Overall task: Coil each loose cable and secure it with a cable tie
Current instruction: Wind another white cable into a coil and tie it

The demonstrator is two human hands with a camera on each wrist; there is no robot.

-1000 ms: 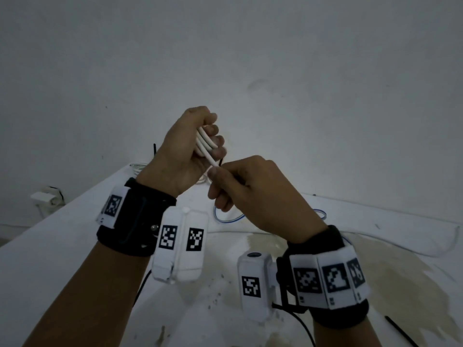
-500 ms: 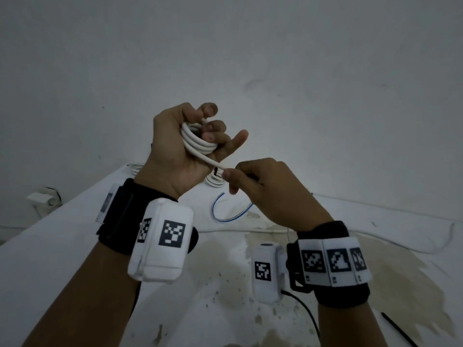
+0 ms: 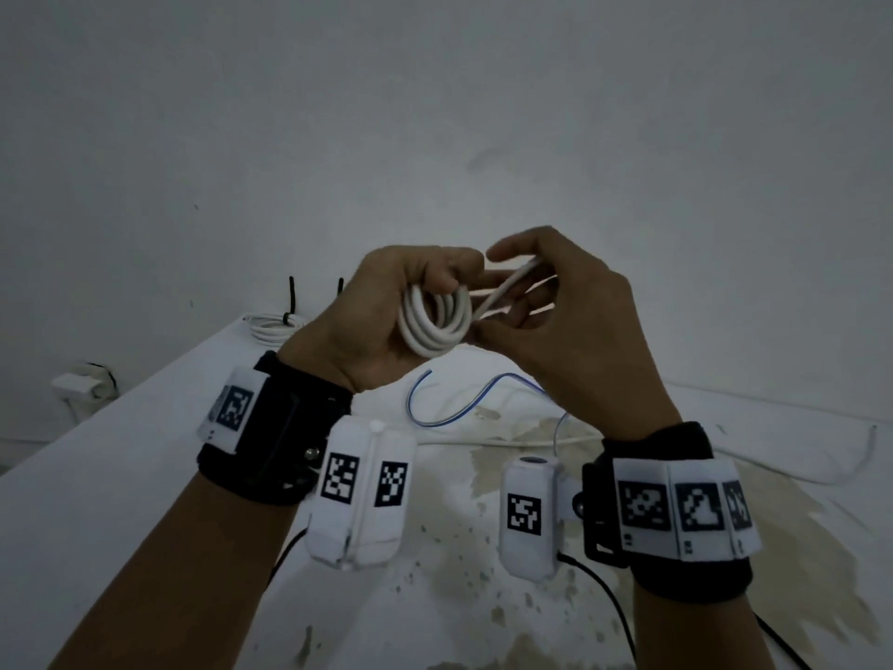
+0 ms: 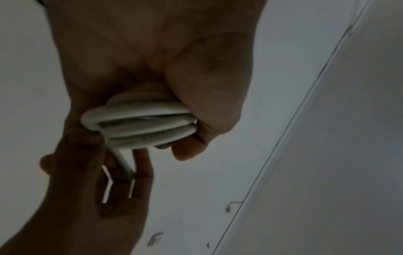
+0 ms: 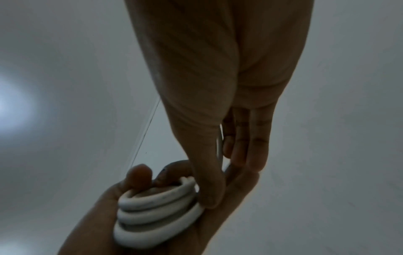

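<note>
A thick white cable (image 3: 435, 326) is wound into a small coil of several loops. My left hand (image 3: 449, 278) holds it above the table, fingers and thumb curled round the loops (image 4: 144, 124). My right hand (image 3: 526, 307) is right beside the coil and pinches the cable's short free end (image 3: 512, 282) between thumb and fingers. In the right wrist view the right thumb (image 5: 209, 195) reaches down onto the coil (image 5: 157, 215), with the other fingers fairly straight. No cable tie shows on this coil.
On the white, stained table (image 3: 121, 476) lie a thin blue-and-white wire (image 3: 435, 418) and a long white cable (image 3: 483, 440). At the back left sits a coiled white cable (image 3: 270, 326) bound with a black tie (image 3: 292, 295). A white wall socket (image 3: 82, 384) is at far left.
The last loose stretch of cable has gone onto the coil. My left hand dropped and turned so the loops face me. My right hand rose to the coil with the short free end.
</note>
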